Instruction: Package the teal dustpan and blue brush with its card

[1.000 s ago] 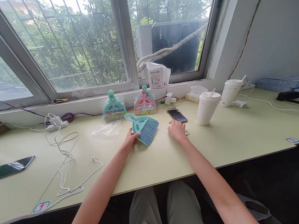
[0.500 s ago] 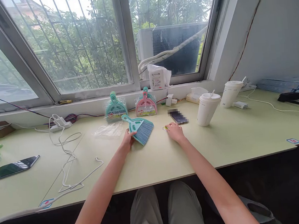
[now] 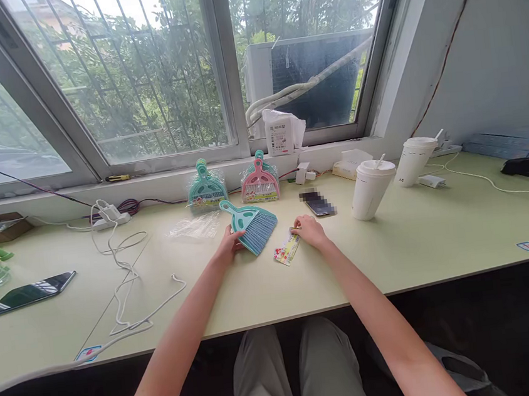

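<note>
A small teal hand brush with blue bristles (image 3: 251,224) lies on the pale green table (image 3: 416,251). My left hand (image 3: 228,246) grips its near edge beside the bristles. My right hand (image 3: 310,231) pinches one end of a small colourful paper label (image 3: 285,248), which lies flat just right of the brush. An empty clear plastic wrapper (image 3: 192,227) lies to the left of the brush.
Two packaged mini brush sets, teal (image 3: 205,188) and pink (image 3: 259,183), lean at the window sill. A phone (image 3: 318,203), two white lidded cups (image 3: 371,189) (image 3: 414,160), white cables (image 3: 125,269) and a second phone (image 3: 29,293) lie about.
My right hand has drawn the paper label out towards me and to the left, so it now shows beside the brush. My left hand stays on the brush, which has barely shifted.
</note>
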{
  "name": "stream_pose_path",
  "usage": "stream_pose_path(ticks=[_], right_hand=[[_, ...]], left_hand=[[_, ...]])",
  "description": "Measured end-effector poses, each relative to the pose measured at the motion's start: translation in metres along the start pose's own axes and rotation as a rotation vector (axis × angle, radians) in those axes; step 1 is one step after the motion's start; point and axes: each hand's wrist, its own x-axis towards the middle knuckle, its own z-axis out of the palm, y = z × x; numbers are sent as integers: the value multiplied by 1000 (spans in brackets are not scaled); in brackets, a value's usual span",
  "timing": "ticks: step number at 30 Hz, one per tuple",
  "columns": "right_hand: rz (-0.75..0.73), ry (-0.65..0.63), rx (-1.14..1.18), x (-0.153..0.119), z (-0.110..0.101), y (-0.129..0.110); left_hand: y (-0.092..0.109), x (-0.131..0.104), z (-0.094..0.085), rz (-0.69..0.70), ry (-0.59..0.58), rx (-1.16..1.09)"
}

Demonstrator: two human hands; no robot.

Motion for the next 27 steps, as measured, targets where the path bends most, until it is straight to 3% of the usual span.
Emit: stream_pose_path(ticks=[5, 7, 9, 12, 17, 21, 27], right_hand=[[-85, -349, 662, 0, -17, -9], [-73, -334, 832, 1, -20, -12], [17, -204, 889, 3, -19, -13], [137, 9, 789, 3, -10, -15], [98, 244, 461, -5, 4, -24], [43, 297, 323, -10, 7, -32], [7, 305, 193, -13, 7, -36]], left_hand=[[2, -12, 5, -2, -147, 12], [2, -17, 9, -10, -231, 39], [2, -23, 16, -16, -311, 54], [0, -27, 25, -15, -371, 55], [-1, -23, 25, 43, -365, 51], [0, -20, 20, 81, -320, 50], [-2, -24, 24, 89, -371, 102]])
